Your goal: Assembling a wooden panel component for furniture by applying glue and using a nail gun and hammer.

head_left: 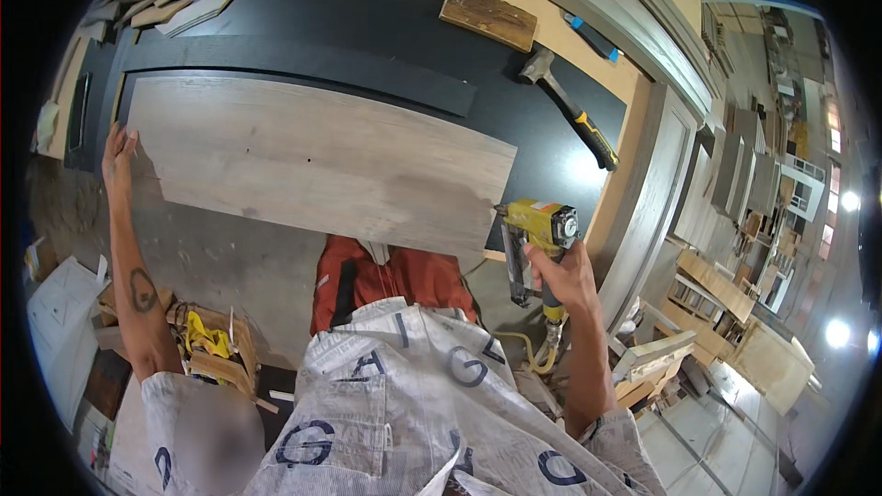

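Note:
A long grey wood-grain board (322,156) lies across the work surface in front of me, slightly tilted. At its left end is my left hand (119,158), fingers stretched out and apart, touching the edge there. My right hand (568,276) is wrapped round the handle of a yellow and black nail gun (537,220), with an air hose (554,332) hanging from the grip's base. The gun's nose points left, at the board's right end; whether it touches cannot be made out. Behind the board runs a dark rail (303,69) on a black panel (560,147).
A hammer (574,110) lies on the black panel at right, near a brown wood block (489,16) and a blue-and-black tool (591,37). Scrap pieces (200,11) are piled far left. Long grey mouldings (634,14) line the far right. A wooden bin (225,349) stands below left.

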Demonstrator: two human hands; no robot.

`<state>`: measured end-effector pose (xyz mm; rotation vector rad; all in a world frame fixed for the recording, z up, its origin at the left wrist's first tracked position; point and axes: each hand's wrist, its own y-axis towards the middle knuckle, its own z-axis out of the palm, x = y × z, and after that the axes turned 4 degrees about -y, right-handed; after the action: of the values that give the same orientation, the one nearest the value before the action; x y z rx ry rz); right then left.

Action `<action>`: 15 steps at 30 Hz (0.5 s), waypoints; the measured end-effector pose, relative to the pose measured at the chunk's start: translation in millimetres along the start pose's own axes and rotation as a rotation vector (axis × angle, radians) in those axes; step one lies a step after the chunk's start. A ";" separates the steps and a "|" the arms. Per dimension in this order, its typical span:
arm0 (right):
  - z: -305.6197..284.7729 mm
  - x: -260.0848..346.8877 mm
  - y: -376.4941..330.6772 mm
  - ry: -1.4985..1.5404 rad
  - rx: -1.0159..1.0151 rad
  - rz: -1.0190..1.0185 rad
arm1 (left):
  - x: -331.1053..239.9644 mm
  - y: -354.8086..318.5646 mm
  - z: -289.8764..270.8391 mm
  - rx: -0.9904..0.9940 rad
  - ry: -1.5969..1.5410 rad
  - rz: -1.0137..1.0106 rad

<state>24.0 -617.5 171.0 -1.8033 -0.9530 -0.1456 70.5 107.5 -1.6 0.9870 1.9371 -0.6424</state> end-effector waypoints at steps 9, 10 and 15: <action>6.9 -5.0 2.3 -0.075 -0.050 -0.009 | 24.3 4.9 -11.5 -0.013 0.021 0.083; 7.6 -5.3 0.9 -0.048 -0.072 -0.012 | 14.0 3.1 -1.6 -0.035 0.102 0.068; 11.3 2.7 -0.5 -0.016 -0.078 -0.008 | 20.2 4.9 -8.3 -0.046 0.172 0.090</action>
<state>21.8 -606.6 167.7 -1.8748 -0.9776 -0.1761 64.1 124.2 -15.1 1.1249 2.0331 -0.4729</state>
